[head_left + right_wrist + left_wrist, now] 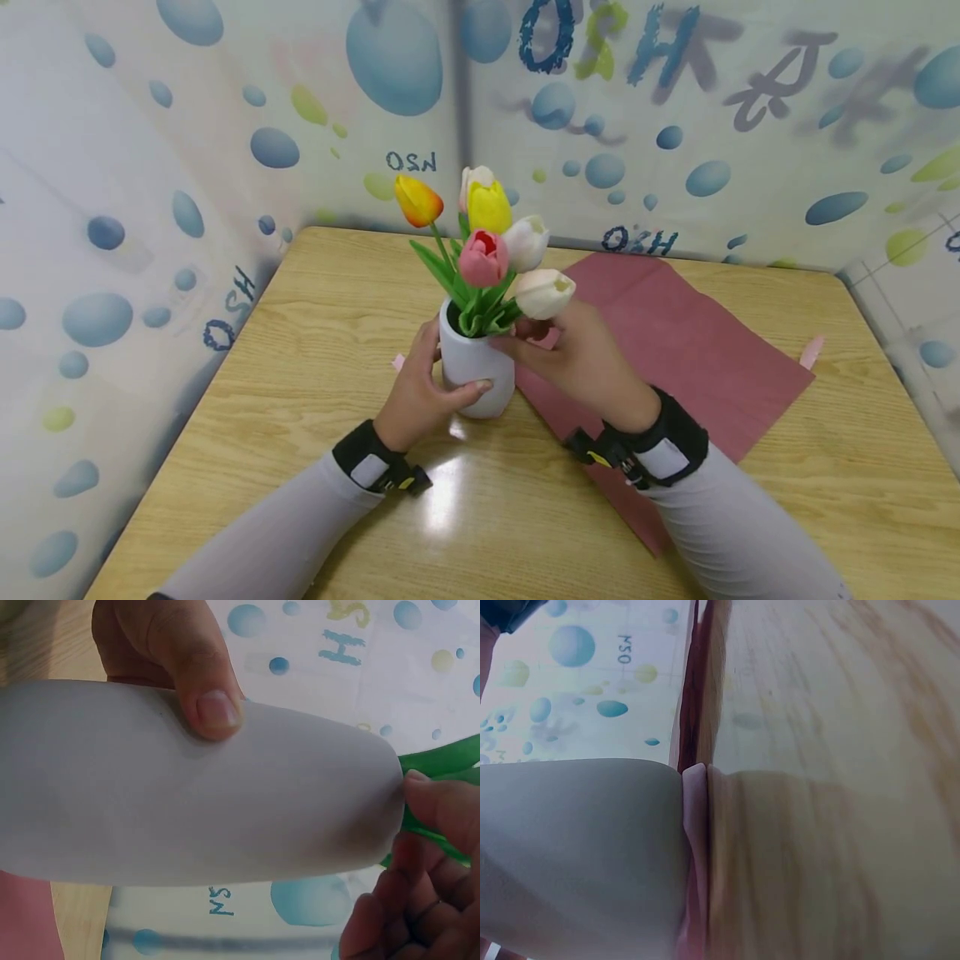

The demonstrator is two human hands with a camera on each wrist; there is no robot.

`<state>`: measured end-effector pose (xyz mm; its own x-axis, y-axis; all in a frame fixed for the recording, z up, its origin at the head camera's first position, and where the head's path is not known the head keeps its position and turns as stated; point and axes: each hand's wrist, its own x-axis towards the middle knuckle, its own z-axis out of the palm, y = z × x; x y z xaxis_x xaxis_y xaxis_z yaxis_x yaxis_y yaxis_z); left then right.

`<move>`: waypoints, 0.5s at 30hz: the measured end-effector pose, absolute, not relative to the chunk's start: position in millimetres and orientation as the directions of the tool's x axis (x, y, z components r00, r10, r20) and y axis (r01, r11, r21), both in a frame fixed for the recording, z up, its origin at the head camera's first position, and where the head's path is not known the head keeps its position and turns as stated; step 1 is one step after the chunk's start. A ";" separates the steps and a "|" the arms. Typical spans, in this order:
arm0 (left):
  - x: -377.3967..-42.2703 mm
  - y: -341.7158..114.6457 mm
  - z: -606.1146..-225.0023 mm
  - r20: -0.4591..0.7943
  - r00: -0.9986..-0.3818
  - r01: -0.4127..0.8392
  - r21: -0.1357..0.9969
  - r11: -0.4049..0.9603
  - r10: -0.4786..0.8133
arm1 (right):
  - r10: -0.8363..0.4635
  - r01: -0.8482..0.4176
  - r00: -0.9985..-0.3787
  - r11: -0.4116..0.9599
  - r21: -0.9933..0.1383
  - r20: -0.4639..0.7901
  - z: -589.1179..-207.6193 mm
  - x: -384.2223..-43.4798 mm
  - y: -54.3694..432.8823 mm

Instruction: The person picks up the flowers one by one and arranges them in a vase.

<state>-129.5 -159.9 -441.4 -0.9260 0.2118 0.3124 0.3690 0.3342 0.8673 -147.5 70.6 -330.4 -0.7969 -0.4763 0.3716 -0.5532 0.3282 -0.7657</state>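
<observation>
A white vase (477, 375) stands upright on the table, holding several artificial tulips with green leaves (480, 308). My left hand (423, 392) grips the vase's side, its thumb pressed on the front in the right wrist view. At the rim, my right hand (585, 362) has its thumb and curled fingers around the green stem of the low cream-white tulip (543, 293). The pinch itself is partly hidden. A pink tulip (483, 260), a yellow one (488, 207), an orange-yellow one (418, 200) and a white one (527, 243) rise above the vase.
A dark pink sheet of paper (675, 333) lies behind and right of the vase, partly under my right arm. A pale pink strip (812, 352) shows at its right edge. Patterned walls (405, 67) border the wooden table (330, 308).
</observation>
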 end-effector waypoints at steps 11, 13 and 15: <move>-125.9 -167.8 -438.1 0.292 -0.931 0.352 0.877 0.328 0.218 | -0.372 -0.441 -0.881 0.421 -0.792 0.293 -349.3 -148.4 104.7; -123.0 -173.8 -436.8 0.308 -0.924 0.372 0.864 0.340 0.228 | -0.334 -0.420 -0.898 0.454 -0.786 0.286 -353.9 -150.2 115.1; -120.8 -182.6 -436.1 0.382 -0.895 0.442 0.829 0.343 0.230 | -0.293 -0.402 -0.912 0.495 -0.770 0.288 -357.5 -152.0 126.8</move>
